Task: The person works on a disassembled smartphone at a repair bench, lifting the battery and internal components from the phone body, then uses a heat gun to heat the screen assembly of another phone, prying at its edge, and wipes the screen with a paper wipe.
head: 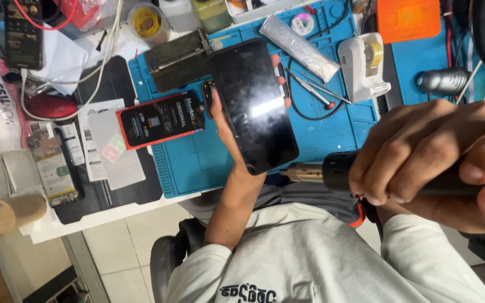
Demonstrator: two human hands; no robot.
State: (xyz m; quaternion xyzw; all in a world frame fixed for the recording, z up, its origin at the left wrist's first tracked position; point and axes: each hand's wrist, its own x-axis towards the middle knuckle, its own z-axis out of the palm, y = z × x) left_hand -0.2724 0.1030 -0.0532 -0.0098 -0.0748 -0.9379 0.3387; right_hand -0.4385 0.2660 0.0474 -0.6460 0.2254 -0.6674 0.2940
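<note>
1. I see my left hand wrapped around a black smartphone, fingers curled over its far edge, dark screen facing me, held just above a blue work mat.
2. My right hand is closed tight around a black hot air tool; its metal nozzle points at the phone's lower corner, close but apart.
3. On the mat, a red-edged black box lies just left of the phone.
4. A white tape dispenser stands beyond the phone, to the right.
</note>
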